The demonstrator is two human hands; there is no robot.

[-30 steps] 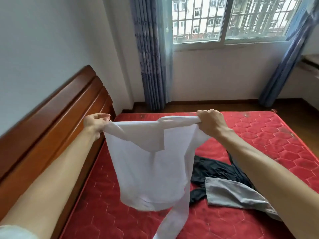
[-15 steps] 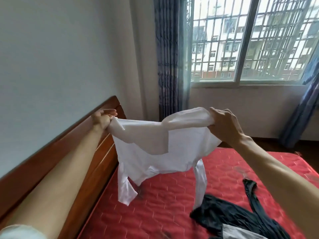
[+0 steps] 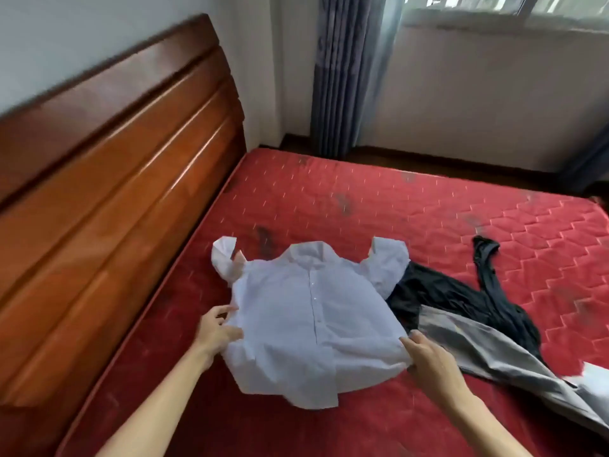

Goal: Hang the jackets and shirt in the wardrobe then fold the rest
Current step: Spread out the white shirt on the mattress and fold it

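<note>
Left hand [image 3: 216, 331]: at 9 o'clock of the white shirt [image 3: 309, 318], thumb and fingers closed on its side edge in a pinch. Slightly blurred.

Right hand [image 3: 431, 364]: at 4 o'clock of the shirt, fingers reaching onto the lower corner. Touching the cloth, but I cannot tell whether it pinches or only rests there.

Shirt: lies flat and front up on the red mattress [image 3: 428, 206], button line showing, collar towards 12 o'clock, hem nearest the person. Both sleeves bunched up near the shoulders, at about 10 and 2 o'clock.

Outward, 3 o'clock of the shirt: a black garment [image 3: 454, 291], crumpled, its edge tucked just under the shirt's sleeve. A grey garment [image 3: 487, 351] lies over its near part, running towards 4 o'clock. A scrap of pale cloth [image 3: 596, 374] sits at the frame edge; what it is, unclear.

Wooden headboard [image 3: 115, 159] at 9 o'clock, blue curtain [image 3: 346, 77] at 12.

Progress, as judged: the shirt is not hung. No wardrobe or hanger is in view, and nothing on the bed looks folded. Hanging and folding both seem left to do.

Count: two hands, one white shirt, one black garment, one grey garment, one unidentified pale scrap.
</note>
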